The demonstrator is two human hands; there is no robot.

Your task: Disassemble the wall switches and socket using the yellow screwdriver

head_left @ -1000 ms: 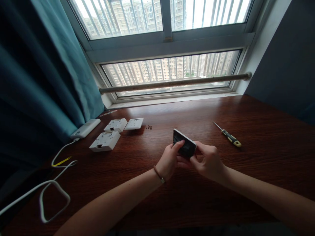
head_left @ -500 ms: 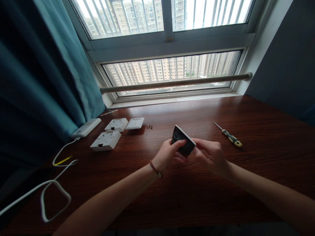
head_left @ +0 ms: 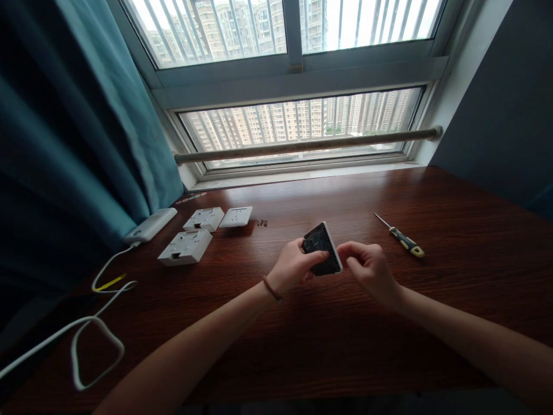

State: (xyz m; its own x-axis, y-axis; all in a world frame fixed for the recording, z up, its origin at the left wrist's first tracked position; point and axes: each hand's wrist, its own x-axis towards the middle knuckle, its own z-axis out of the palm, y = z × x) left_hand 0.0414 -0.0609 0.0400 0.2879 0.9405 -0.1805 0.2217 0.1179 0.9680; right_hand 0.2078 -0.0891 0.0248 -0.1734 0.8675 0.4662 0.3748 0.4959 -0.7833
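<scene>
My left hand [head_left: 294,264] grips a wall socket panel [head_left: 320,245], thumb across its black back. A white rim shows along the panel's right edge, while its front face is turned away from view. Just right of that edge is my right hand [head_left: 372,270], its index finger and thumb bent with a small gap between them. Nothing shows in the right hand, and its fingertips are very close to the rim; whether they touch it I cannot tell.
At the left lie two white mounting boxes [head_left: 186,246], another white socket panel [head_left: 237,216] and several small screws [head_left: 261,222]. A screwdriver [head_left: 406,241] rests at the right. A white power strip [head_left: 151,225], its cable [head_left: 97,323] and a yellow strip [head_left: 111,282] are by the curtain.
The panel has turned in my left hand, so its back faces me more and its white edge stands steeper. My right hand's fingers have come away from the panel's corner.
</scene>
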